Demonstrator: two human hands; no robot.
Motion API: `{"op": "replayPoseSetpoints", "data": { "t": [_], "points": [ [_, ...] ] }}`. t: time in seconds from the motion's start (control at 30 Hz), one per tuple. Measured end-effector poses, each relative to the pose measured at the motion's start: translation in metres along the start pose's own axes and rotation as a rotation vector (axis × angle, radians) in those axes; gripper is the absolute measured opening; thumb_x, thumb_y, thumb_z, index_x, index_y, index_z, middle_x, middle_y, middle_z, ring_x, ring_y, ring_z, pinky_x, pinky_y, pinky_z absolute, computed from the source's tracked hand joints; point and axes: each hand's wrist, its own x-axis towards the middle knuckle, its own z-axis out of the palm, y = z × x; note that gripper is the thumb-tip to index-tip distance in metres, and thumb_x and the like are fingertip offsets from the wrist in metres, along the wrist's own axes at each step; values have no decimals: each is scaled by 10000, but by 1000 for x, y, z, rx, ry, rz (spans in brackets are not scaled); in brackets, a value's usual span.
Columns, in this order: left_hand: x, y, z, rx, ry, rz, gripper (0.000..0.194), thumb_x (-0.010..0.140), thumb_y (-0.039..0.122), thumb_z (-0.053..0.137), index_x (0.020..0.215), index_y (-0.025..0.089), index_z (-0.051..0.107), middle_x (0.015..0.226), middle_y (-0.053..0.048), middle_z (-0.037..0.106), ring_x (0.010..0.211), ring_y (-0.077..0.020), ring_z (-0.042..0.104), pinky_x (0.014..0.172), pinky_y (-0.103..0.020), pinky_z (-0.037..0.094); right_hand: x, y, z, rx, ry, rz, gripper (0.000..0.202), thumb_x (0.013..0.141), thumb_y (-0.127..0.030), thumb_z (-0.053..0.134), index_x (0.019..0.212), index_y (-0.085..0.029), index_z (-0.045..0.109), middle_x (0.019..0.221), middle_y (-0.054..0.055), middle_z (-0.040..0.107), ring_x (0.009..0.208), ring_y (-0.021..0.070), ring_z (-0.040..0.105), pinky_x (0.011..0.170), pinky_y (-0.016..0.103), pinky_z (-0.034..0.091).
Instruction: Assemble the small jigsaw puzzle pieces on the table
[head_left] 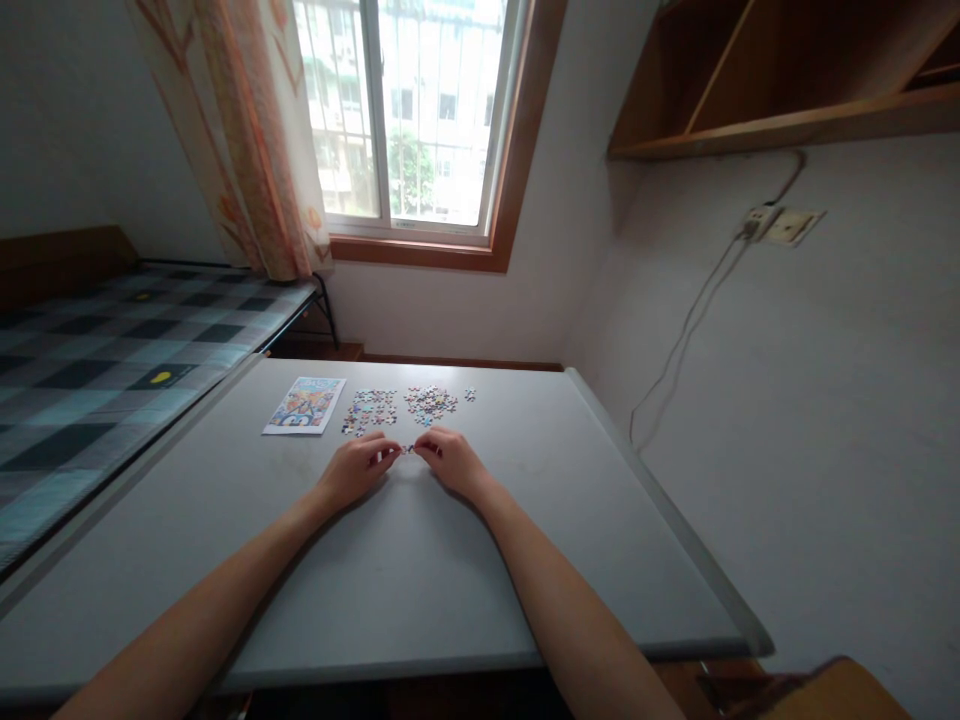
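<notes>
Both hands are out over the pale table (420, 580), and their fingertips nearly meet near its far side. The left hand (361, 468) has thumb and fingers pinched on one side of some small puzzle pieces (408, 450); the right hand (448, 458) pinches the other side. From here I can't tell how many pieces there are between them, or whether they are joined. Just beyond the hands, toward the window (420, 110), loose pieces lie in two groups: a spread-out set (371, 408) past the left hand, laid in rough rows, and a tighter pile (430, 402) past the right hand, with a small cluster (470, 395) apart to the right of the pile. Left of the spread-out set, a colorful picture sheet (305, 405) lies flat on the table. Over to the left there's a bed (150, 330) with a checked cover, and a patterned curtain (259, 140) hangs beside the window. On the right-hand wall, cords (686, 325) hang from a socket (791, 226) below a wooden shelf (750, 120).
</notes>
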Motion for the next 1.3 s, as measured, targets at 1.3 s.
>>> {"op": "replayPoseSetpoints", "data": {
  "t": [1.3],
  "points": [
    [-5, 10, -3, -62, -56, -10, 238, 888, 276, 473, 883, 196, 698, 711, -7, 570, 580, -94, 476, 570, -204, 378, 9, 69, -61, -482, 213, 339, 264, 879, -245, 487, 1044, -206, 689, 1015, 62, 594, 780, 138, 573, 791, 261, 442]
  ]
}}
